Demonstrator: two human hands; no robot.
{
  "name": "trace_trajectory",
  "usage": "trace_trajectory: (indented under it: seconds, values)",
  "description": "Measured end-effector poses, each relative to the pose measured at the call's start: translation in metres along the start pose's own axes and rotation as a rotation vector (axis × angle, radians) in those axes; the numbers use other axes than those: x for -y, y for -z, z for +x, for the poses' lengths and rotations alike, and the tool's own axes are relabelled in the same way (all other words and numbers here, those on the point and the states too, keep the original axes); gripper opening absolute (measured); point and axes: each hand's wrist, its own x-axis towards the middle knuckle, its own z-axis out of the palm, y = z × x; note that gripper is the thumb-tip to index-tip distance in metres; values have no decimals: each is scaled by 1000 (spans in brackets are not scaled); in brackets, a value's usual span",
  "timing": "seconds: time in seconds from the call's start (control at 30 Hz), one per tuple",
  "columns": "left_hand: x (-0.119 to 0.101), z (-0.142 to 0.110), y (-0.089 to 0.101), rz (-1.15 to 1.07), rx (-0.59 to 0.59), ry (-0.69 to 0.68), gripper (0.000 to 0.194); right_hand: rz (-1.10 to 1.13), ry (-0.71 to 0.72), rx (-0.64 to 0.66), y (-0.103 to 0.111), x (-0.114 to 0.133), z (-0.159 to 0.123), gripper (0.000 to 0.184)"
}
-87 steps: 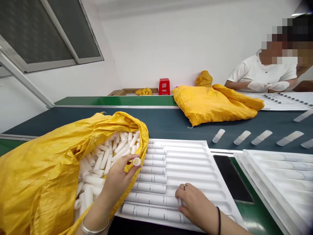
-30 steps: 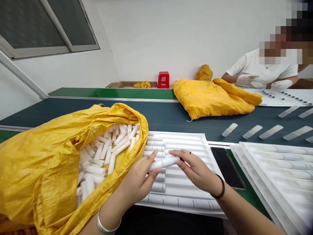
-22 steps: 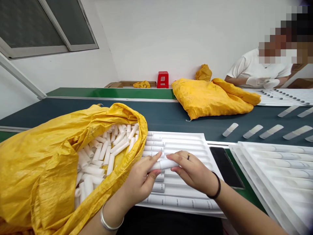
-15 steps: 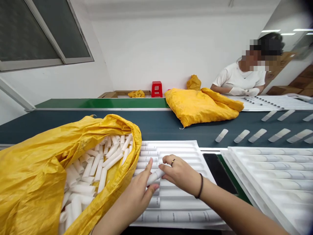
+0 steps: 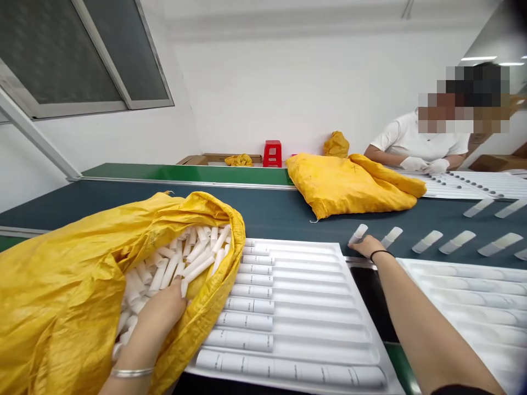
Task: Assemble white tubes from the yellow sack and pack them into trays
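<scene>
Drawn apart, the left hand (image 5: 163,303) grips a white plastic tube (image 5: 184,289) at eleven o'clock, the right hand (image 5: 369,247) a frosted, white-topped cylinder (image 5: 359,232) at one.

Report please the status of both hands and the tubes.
Left hand among white tubes in open yellow sack. Right hand at single tube on belt. Grips unclear. Sack overlaps tray, left side.

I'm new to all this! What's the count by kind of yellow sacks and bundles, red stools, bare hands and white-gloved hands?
Yellow sacks and bundles: 4 (open sack, flat sack, two small bundles)
Red stool: 1
Bare hands: 2 (left hand, right hand)
White-gloved hands: 2
Total: 9
</scene>
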Motion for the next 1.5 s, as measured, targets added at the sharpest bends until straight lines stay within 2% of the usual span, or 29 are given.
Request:
trace_trajectory:
  seconds: [0.07, 0.13, 0.23, 0.3, 0.37, 0.43, 0.5, 0.57, 0.67, 0.77, 0.87, 0.93, 1.0, 1.07, 1.17, 1.3, 1.4, 1.5]
  values:
    - [-2, -2, 2, 21, 51, 26, 54, -35, 37, 40, 4, 5, -5, 30]
    - [-5, -5, 8, 38, 42, 47, 56, -45, 119, 76, 2, 19, -17, 28]
    - [-13, -14, 21, -76, -59, 6, 54, 10, 387, 149, -19, 58, -51, 29]
    - [-22, -24, 28, -311, -172, -130, 52, 72, 604, 188, -41, 89, -76, 29]
    - [-33, -35, 32, -534, -304, -326, 45, 112, 768, 204, -64, 117, -95, 31]
    - [-43, -44, 33, -626, -399, -514, 32, 117, 858, 208, -80, 138, -105, 29]
    - [-50, -51, 32, -661, -424, -652, 23, 101, 897, 207, -90, 148, -106, 22]
    - [-55, -55, 28, -709, -396, -718, 21, 83, 905, 194, -94, 151, -103, 16]
    - [-58, -57, 22, -829, -351, -713, 21, 75, 895, 176, -91, 148, -97, 14]
    - [-60, -59, 20, -891, -317, -669, 24, 107, 867, 147, -78, 143, -101, 13]
    - [-62, -61, 21, -790, -268, -681, 25, 191, 837, 99, -57, 137, -121, 19]
    - [-64, -61, 22, -701, -221, -718, 30, 396, 891, 158, -43, 132, -140, 25]
    - [-66, -60, 21, -623, -174, -757, 35, 694, 975, 264, -32, 127, -158, 29]
    - [-68, -60, 20, -549, -137, -796, 38, 895, 1055, 274, -23, 122, -170, 28]
    - [-72, -62, 21, -486, -120, -849, 39, 829, 1203, 130, -12, 116, -178, 29]
    - [-79, -71, 28, -507, -81, -903, 37, 620, 1366, 45, 0, 110, -179, 33]
    - [-86, -78, 34, -535, -33, -922, 34, 611, 1387, 36, 4, 108, -180, 32]
    - [-92, -82, 37, -523, -58, -926, 29, 675, 1348, 95, 4, 105, -181, 32]
